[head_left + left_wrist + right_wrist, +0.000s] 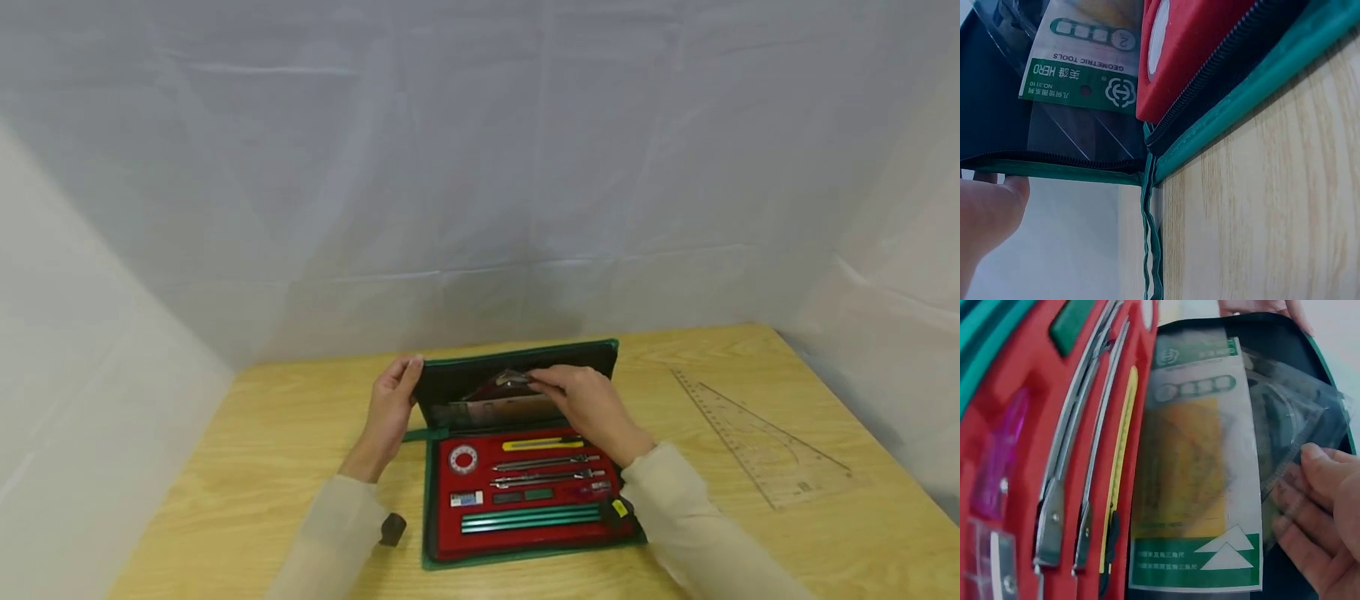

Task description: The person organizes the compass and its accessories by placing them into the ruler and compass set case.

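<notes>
A green-edged zip case lies on the table, its dark lid raised. My left hand grips the lid's upper left corner, thumb on the inside. In the lid sits a clear packet of geometric tools with a green and white printed card. My right hand reaches in front of the lid. In the right wrist view it pinches a clear plastic set square between thumb and fingers, beside the packet. Part of that piece overlaps the packet, so its full outline cannot be told.
The case's red tray holds a yellow cutter, metal compasses, green pencils, an eraser and a white ring. Another clear set square lies flat on the wooden table at right. White sheeting stands behind.
</notes>
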The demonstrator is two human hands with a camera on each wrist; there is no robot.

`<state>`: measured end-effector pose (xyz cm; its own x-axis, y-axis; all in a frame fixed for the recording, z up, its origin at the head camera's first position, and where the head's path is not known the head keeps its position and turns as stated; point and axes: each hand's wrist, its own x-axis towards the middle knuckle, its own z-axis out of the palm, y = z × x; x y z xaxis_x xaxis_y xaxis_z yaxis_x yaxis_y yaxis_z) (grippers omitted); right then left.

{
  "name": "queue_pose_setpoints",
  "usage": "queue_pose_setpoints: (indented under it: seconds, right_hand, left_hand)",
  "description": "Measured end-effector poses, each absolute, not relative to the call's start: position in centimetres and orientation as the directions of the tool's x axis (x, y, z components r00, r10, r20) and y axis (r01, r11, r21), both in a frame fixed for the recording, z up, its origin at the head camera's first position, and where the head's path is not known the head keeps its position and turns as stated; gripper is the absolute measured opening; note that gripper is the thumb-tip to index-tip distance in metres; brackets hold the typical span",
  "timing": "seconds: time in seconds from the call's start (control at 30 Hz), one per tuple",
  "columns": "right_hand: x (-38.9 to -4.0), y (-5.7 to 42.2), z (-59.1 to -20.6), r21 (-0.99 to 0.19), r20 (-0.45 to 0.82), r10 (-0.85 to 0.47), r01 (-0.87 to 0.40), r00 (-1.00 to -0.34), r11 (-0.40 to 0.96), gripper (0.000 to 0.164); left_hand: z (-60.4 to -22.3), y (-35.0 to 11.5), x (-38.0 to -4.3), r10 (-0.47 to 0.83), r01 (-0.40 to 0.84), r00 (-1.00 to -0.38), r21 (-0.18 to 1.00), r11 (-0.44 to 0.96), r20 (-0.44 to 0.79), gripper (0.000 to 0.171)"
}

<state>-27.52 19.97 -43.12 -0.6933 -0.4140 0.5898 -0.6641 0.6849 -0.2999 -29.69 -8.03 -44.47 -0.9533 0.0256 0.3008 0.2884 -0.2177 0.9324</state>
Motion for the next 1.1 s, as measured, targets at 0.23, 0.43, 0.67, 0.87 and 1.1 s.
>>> queue_pose_setpoints:
  seconds: [0.23,0.43,0.67,0.87,1.1]
  right_hand:
    - [-27.3,19.9,-44.6,-0.222,0.642,-0.328,-0.578,-0.693,0.785,0.019]
    - [-27.0,18.9,-45.1,-0.241,0.731,-0.265,-0.601,-0.629,0.762,0.030]
    - [-26.8,17.4,-44.9,-0.209,0.774,-0.330,-0.709,-0.541,0.673,0.033]
    - [-26.3,17.2,-45.7,-0.233,0.737,-0.314,-0.662,-0.598,0.712,0.041]
    - [-25.9,17.3,-45.8,-0.234,0.731,-0.326,-0.669,-0.599,0.706,0.047]
  left_hand:
    - [-44.4,-8.0,-29.9,0.011,0.295,-0.953,0.938,-0.181,0.302,0.018]
    - [-44.3,-8.2,-29.8,-0.005,0.293,-0.954,0.930,-0.221,0.299,0.018]
    - [-44.5,-8.0,-29.8,-0.003,0.277,-0.959,0.932,-0.233,0.284,0.017]
    - [-44.5,-7.9,-29.9,-0.004,0.281,-0.958,0.934,-0.220,0.287,0.017]
    - [-44.5,-8.0,-30.0,0.001,0.284,-0.957,0.937,-0.206,0.290,0.018]
